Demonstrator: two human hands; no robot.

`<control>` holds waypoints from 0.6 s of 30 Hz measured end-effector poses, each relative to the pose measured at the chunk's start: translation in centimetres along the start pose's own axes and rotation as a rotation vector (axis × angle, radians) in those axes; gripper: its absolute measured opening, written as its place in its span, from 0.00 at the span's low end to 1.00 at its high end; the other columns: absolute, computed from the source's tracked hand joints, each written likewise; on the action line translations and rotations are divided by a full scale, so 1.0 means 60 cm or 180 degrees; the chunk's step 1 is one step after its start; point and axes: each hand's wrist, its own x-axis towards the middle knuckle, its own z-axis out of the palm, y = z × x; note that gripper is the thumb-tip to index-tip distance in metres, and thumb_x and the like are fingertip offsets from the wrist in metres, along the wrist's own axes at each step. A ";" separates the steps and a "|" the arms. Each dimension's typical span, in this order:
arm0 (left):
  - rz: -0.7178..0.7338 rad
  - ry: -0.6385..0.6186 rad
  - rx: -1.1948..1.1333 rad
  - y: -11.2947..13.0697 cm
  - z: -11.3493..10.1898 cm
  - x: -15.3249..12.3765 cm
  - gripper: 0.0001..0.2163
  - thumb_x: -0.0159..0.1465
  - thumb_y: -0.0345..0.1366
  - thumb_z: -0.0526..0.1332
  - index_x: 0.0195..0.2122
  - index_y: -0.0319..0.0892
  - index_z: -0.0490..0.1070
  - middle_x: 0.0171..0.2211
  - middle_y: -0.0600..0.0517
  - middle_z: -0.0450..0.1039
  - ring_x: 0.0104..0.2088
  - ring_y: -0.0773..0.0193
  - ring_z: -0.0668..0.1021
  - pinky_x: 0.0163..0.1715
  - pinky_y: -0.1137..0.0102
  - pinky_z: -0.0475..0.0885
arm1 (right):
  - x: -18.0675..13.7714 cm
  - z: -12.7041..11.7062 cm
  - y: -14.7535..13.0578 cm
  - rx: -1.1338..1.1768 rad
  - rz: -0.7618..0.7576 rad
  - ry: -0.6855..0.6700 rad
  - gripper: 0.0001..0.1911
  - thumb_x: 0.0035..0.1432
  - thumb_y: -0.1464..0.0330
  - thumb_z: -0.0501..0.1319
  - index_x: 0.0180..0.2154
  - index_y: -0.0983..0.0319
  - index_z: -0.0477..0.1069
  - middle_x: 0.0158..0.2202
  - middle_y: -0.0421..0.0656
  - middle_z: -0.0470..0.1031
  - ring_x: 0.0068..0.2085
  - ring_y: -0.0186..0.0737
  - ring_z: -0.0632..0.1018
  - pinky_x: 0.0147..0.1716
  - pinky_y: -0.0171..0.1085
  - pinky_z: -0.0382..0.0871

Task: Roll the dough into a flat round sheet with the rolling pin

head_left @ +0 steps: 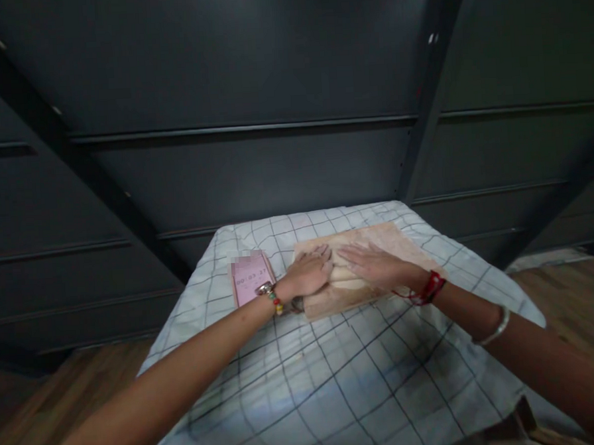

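Observation:
A wooden board (378,241) lies at the far side of a table covered with a white checked cloth (329,373). On the board sits a pale roll of dough (344,278). My left hand (307,273) and my right hand (373,263) both lie flat on top of the roll, fingers stretched out and pointing away from me. The left wrist wears a beaded bracelet, the right a red thread and a silver bangle. The hands hide most of the roll.
A pink phone (251,278) showing a timer lies on the cloth just left of the board. Dark panelled walls with metal beams stand behind the table. Wooden floor shows at both sides. A brown object (507,430) pokes in at the bottom right.

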 end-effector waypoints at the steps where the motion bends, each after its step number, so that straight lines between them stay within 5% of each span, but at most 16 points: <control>1: -0.0064 0.0044 0.0014 0.002 -0.001 0.000 0.24 0.69 0.38 0.36 0.63 0.36 0.52 0.66 0.42 0.47 0.65 0.55 0.53 0.61 0.55 0.49 | -0.001 -0.002 -0.002 -0.0009 0.0027 0.0001 0.28 0.66 0.57 0.40 0.65 0.54 0.49 0.67 0.38 0.50 0.67 0.44 0.50 0.64 0.51 0.43; 5: -0.0480 0.0061 0.0098 0.011 -0.003 0.002 0.24 0.69 0.36 0.38 0.62 0.30 0.55 0.66 0.37 0.47 0.65 0.48 0.51 0.60 0.50 0.49 | -0.006 -0.007 -0.013 -0.0141 0.0467 0.0171 0.29 0.66 0.61 0.41 0.66 0.60 0.49 0.67 0.42 0.49 0.67 0.45 0.51 0.63 0.48 0.47; 10: -0.0064 0.0079 -0.0016 0.023 0.008 -0.027 0.25 0.70 0.41 0.35 0.65 0.38 0.51 0.67 0.44 0.46 0.66 0.55 0.52 0.62 0.56 0.48 | -0.036 0.006 -0.033 -0.0369 0.0029 0.0342 0.29 0.66 0.59 0.39 0.65 0.58 0.51 0.67 0.42 0.51 0.66 0.47 0.51 0.64 0.53 0.42; 15: -0.0265 0.0251 -0.0069 0.025 -0.002 -0.017 0.23 0.69 0.41 0.39 0.61 0.37 0.58 0.65 0.44 0.51 0.64 0.50 0.56 0.59 0.57 0.54 | -0.018 -0.005 -0.033 -0.0342 0.0544 0.0359 0.29 0.66 0.60 0.40 0.66 0.63 0.49 0.67 0.45 0.48 0.67 0.48 0.49 0.64 0.53 0.42; 18: -0.0165 0.0184 -0.0061 0.024 0.000 -0.014 0.23 0.69 0.40 0.39 0.60 0.36 0.59 0.64 0.42 0.53 0.63 0.50 0.58 0.59 0.59 0.55 | -0.023 -0.007 -0.039 -0.0357 0.0423 0.0228 0.29 0.66 0.61 0.41 0.65 0.62 0.50 0.67 0.44 0.49 0.67 0.46 0.49 0.64 0.49 0.42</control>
